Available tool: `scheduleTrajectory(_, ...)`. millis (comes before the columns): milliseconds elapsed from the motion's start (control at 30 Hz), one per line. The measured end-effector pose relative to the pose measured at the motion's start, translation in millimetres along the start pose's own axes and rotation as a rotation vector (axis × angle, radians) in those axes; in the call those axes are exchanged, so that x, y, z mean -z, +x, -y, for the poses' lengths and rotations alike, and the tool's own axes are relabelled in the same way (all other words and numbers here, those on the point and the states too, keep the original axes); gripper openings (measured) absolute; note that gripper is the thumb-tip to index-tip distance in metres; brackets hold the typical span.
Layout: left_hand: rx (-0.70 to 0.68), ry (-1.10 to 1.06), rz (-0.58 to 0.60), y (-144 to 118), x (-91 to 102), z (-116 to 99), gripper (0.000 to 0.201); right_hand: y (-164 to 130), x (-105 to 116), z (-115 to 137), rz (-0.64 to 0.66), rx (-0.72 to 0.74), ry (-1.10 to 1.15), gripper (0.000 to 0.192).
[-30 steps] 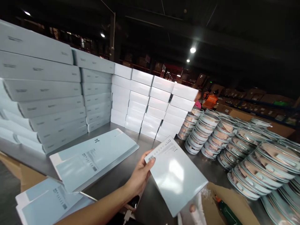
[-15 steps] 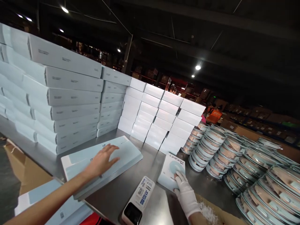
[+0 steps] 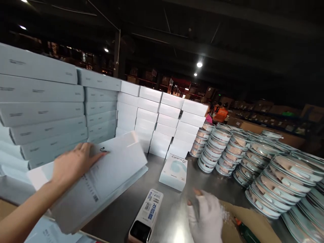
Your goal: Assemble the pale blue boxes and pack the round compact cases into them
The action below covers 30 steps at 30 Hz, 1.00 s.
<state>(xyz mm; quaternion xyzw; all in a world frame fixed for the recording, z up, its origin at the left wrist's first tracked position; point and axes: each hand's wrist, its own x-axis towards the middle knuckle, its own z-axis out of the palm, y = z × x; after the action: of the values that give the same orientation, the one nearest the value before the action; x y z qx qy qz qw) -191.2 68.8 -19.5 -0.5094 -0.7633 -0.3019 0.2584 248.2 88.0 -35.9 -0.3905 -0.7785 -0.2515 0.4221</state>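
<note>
My left hand (image 3: 73, 163) grips a flat pale-blue folded carton (image 3: 113, 168) by its top left part, fingers spread over the printed face; the carton is tilted up off another flat carton beneath it. My right hand (image 3: 206, 216), in a white glove with bare fingertips, hovers blurred over the steel table (image 3: 174, 206), fingers apart and holding nothing. A small white square box (image 3: 174, 172) with a round print lies on the table just beyond that hand. A handheld device with a label (image 3: 146, 216) lies between my two hands.
Tall stacks of long white boxes (image 3: 43, 108) line the left, smaller white boxes (image 3: 164, 118) the back. Several stacks of round lidded trays (image 3: 255, 158) fill the right. Brown cardboard (image 3: 243, 216) and a green tool (image 3: 246, 233) lie at the front right. A person in orange (image 3: 221, 113) is far back.
My left hand has taken hold of the flat carton and tilted it up and leftward. My right hand has let go of the small white box and drawn back toward me.
</note>
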Motion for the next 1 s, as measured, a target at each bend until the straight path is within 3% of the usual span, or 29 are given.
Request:
scheduleTrajectory(33,-0.031,-0.001,-0.031,-3.5,14.9,-12.5,0.048,-3.1,16.7,3.1,-0.117,0.016,-0.031,0.036)
scheduleTrajectory(100,-0.163,-0.059,-0.097,-17.6,43.2,-42.9,0.033,-7.2,42.3,11.1,-0.201,-0.031,-0.045,0.045)
scheduleTrajectory(167,-0.502,-0.321,-0.210,-36.6,66.3,-74.3,0.024,-10.1,54.8,21.1,-0.183,-0.104,0.014,0.051)
scheduleTrajectory(233,-0.665,-0.515,-0.193,-53.5,81.0,-99.6,0.015,-12.6,57.1,29.7,-0.121,-0.251,0.207,0.048)
scheduleTrajectory(300,-0.653,-0.613,-0.154,-63.4,86.7,-116.5,0.011,-13.3,57.4,33.5,0.037,-0.501,0.649,0.047)
scheduleTrajectory(367,-0.540,-0.649,-0.161,-66.0,85.3,-128.0,0.010,-10.6,62.9,32.4,0.276,-0.718,1.124,0.054)
scheduleTrajectory(433,-0.488,-0.665,-0.152,-65.3,80.2,-139.0,0.008,-3.6,75.6,28.9,0.449,-0.786,1.315,0.051)
scheduleTrajectory(500,-0.596,-0.654,-0.071,-66.3,74.6,-152.3,0.032,7.2,92.6,25.1,0.470,-0.773,1.235,0.036)
scheduleTrajectory(600,-0.807,-0.636,0.148,-71.9,70.8,-174.5,0.117,25.8,117.2,19.3,0.466,-0.730,1.097,0.035)
scheduleTrajectory(633,-0.826,-0.642,0.247,-72.9,71.5,-181.5,0.136,30.7,123.7,16.9,0.489,-0.691,1.060,0.036)
scheduleTrajectory(667,-0.817,-0.659,0.364,-72.5,73.0,-187.9,0.139,34.3,128.9,14.1,0.495,-0.638,0.995,0.036)
scheduleTrajectory(700,-0.789,-0.691,0.485,-70.5,75.0,-193.8,0.128,36.2,132.7,10.8,0.474,-0.578,0.907,0.034)
scheduleTrajectory(767,-0.702,-0.804,0.709,-63.3,77.5,-204.7,0.083,35.0,136.0,3.5,0.313,-0.483,0.703,0.022)
scheduleTrajectory(800,-0.628,-0.897,0.785,-59.4,76.6,-209.9,0.063,32.3,135.5,0.0,0.158,-0.473,0.597,0.018)
scheduleTrajectory(867,-0.419,-1.154,0.826,-55.8,67.5,-219.5,0.044,24.6,130.4,-5.5,-0.127,-0.525,0.473,0.046)
scheduleTrajectory(900,-0.312,-1.286,0.819,-57.2,59.3,-223.8,0.043,20.1,126.0,-7.1,-0.195,-0.568,0.480,0.062)
scheduleTrajectory(933,-0.218,-1.393,0.803,-61.0,49.2,-227.8,0.045,15.6,120.5,-8.0,-0.208,-0.608,0.522,0.074)
scheduleTrajectory(1000,-0.142,-1.514,0.793,-73.6,27.5,-234.2,0.062,6.9,107.5,-8.1,-0.100,-0.649,0.660,0.084)
